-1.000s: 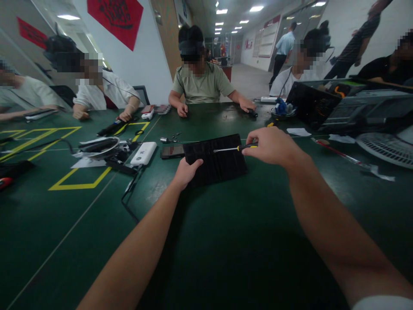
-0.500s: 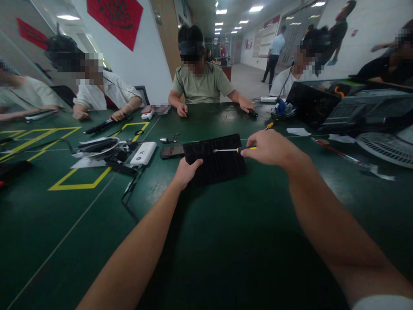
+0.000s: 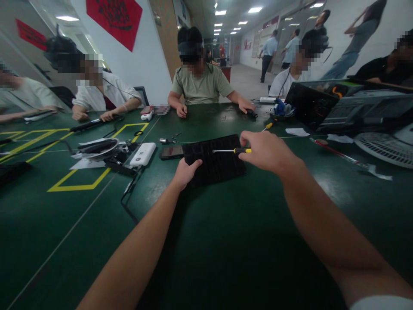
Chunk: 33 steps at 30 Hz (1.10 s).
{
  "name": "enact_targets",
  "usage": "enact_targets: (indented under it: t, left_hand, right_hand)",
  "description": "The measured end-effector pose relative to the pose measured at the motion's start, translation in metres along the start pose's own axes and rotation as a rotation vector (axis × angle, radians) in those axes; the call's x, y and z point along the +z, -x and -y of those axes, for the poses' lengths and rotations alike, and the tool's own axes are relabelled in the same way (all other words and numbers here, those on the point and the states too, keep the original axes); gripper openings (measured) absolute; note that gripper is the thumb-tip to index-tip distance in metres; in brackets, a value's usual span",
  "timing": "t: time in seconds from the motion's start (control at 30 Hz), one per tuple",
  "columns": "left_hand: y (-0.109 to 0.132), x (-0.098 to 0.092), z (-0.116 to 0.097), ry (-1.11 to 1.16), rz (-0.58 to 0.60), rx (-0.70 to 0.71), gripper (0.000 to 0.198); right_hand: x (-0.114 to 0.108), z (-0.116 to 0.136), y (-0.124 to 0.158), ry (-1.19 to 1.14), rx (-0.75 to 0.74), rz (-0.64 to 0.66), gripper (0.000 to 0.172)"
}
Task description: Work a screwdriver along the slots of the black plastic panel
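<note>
A dark, flat, rectangular panel with ridges is tilted up over the green table. Its left edge is gripped by my left hand, thumb on the near face and the other fingers hidden behind. My right hand is closed around the handle end of a screwdriver with a black and yellow handle. The thin metal shaft points left across the panel, its tip at the panel's upper middle; whether it sits in a screw cannot be made out.
Behind the panel lie a phone-like dark device and small metal parts. A white power bank with a cable is at left. Another yellow-handled tool lies beyond my right hand. A white fan grille stands right; co-workers sit across.
My right hand has shifted its hold on the screwdriver, so more of the handle shows. The panel and my left hand stay almost still. A co-worker at left has moved a long black object leftward.
</note>
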<state>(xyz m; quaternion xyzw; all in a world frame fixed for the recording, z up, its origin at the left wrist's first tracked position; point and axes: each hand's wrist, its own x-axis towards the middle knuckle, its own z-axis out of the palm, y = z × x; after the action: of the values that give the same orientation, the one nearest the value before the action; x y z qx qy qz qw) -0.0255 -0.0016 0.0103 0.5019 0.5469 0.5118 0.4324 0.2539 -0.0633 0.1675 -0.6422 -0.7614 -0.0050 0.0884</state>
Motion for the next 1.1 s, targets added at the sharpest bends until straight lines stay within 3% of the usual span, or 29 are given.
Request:
enact_targets:
  t: [0.33,0.5,0.77,0.97,1.1]
  left_hand:
    - [-0.002,-0.001,0.003,0.003,0.015,0.012,0.046]
    - [-0.001,0.0,0.001,-0.014,0.001,0.01,0.045]
    - [-0.002,0.0,0.003,-0.007,0.007,0.011,0.045]
    - [-0.005,-0.001,0.008,0.029,0.006,0.019,0.049]
    - [-0.003,0.001,0.004,0.046,-0.016,0.019,0.046]
  right_hand:
    - [0.0,0.001,0.0,-0.012,0.032,-0.041,0.016]
    - [-0.003,-0.002,-0.002,0.011,0.071,0.01,0.035]
    - [0.001,-0.003,-0.008,0.03,0.071,0.199,0.057]
    - [0.006,-0.003,-0.008,-0.016,0.034,0.232,0.047]
    - [0.011,-0.007,-0.011,-0.012,0.011,0.179,0.034]
